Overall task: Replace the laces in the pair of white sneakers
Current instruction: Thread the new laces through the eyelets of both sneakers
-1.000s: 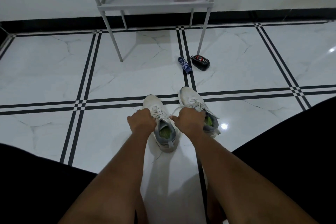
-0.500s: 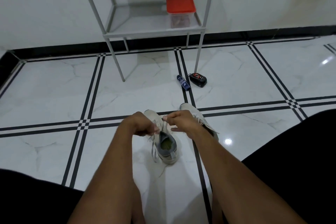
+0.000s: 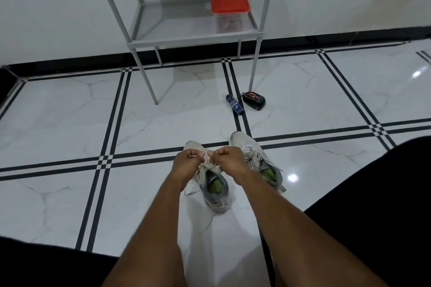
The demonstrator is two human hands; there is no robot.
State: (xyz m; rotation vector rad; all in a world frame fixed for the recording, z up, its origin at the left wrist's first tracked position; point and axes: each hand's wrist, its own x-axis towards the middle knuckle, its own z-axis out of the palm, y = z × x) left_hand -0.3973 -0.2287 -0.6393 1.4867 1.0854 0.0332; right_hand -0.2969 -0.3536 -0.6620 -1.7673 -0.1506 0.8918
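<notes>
Both hands — left (image 3: 189,162), right (image 3: 227,161) — curl over the left sneaker (image 3: 215,187), each grip pinching its lace (image 3: 207,166).

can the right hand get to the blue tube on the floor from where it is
Probably yes, but not freely: the right hand is pinching the lace of the left sneaker. The blue tube lies beyond the right sneaker on open floor.

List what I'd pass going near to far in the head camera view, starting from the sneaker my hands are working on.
left sneaker → left hand and right hand gripping its lace → blue tube on the floor → shelf unit → red-lidded container on its shelf
</notes>
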